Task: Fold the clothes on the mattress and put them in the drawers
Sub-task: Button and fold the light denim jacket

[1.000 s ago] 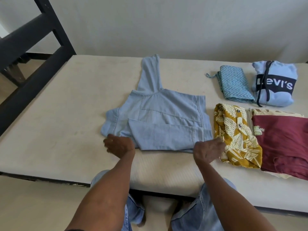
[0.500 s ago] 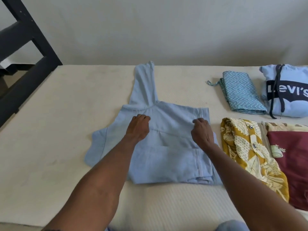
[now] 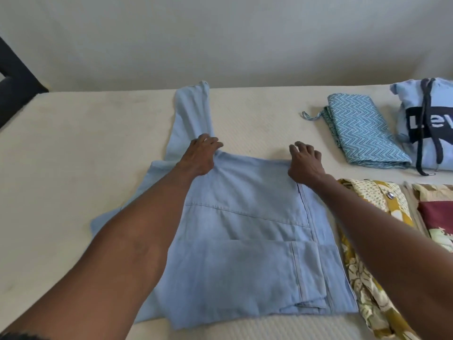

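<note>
Head view: both arms reach far across the mattress (image 3: 73, 148) to the far edge of the folded body of the denim garment (image 3: 247, 231). Left hand (image 3: 199, 157) sits at the base of the sleeve (image 3: 192, 114) that sticks out toward the wall; fingers curl onto the cloth there, bunching it, looks like a grip but thumb is hidden. Right hand (image 3: 305, 163) rests at the garment's far right corner, fingers spread and lightly bent, tips past the edge on the mattress, gripping nothing visible.

Garment lies flat mid-mattress, partly folded, near edge close to the mattress's near edge. Left part of it pokes out under the left forearm. Right edge lies just beside the yellow shirt (image 3: 367, 278), touching or nearly so, cannot tell.

Maroon cloth (image 3: 436, 214) lies right of the yellow shirt. Zigzag cloth (image 3: 362, 133) sits folded far right, hoodie (image 3: 416, 119) just beside it, cut by the frame. Bare mattress is wide on the left and between the sleeve and the zigzag cloth. Dark frame (image 3: 14, 94) stands at far left. Wall (image 3: 220, 40) runs behind the mattress's far edge.
</note>
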